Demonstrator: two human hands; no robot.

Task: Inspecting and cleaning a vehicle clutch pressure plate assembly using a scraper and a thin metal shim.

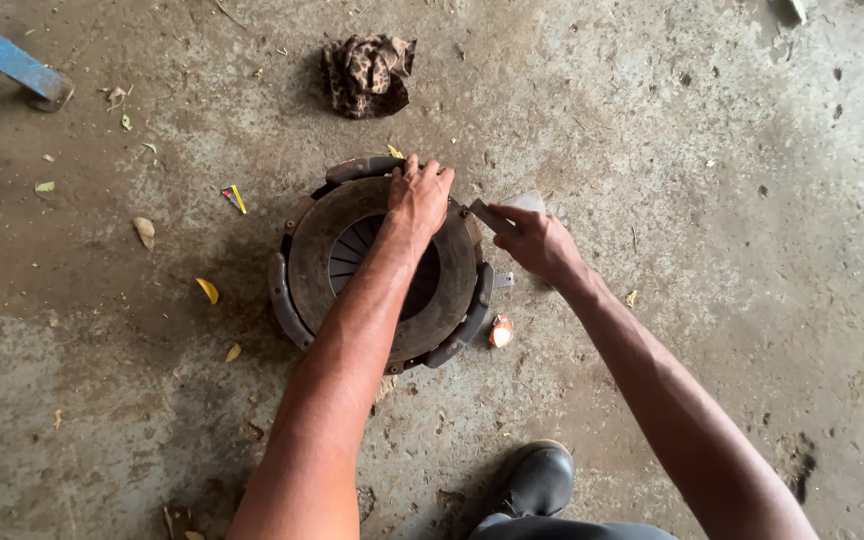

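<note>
A round, rusty-brown clutch pressure plate (322, 250) lies flat on the concrete floor, with metal spring fingers showing through its central hole. My left hand (418, 195) presses down on its far rim, fingers curled over the edge. My right hand (537, 242) sits just right of the plate and grips a flat grey metal tool (490, 215), whose tip points at the plate's upper right edge beside my left hand.
A crumpled patterned rag (367, 72) lies beyond the plate. A blue metal leg (7, 58) crosses the top left corner. A small orange-white object (501, 331) rests by the plate's right side. My black shoe (535, 480) is at the bottom. Dry leaves are scattered on the left.
</note>
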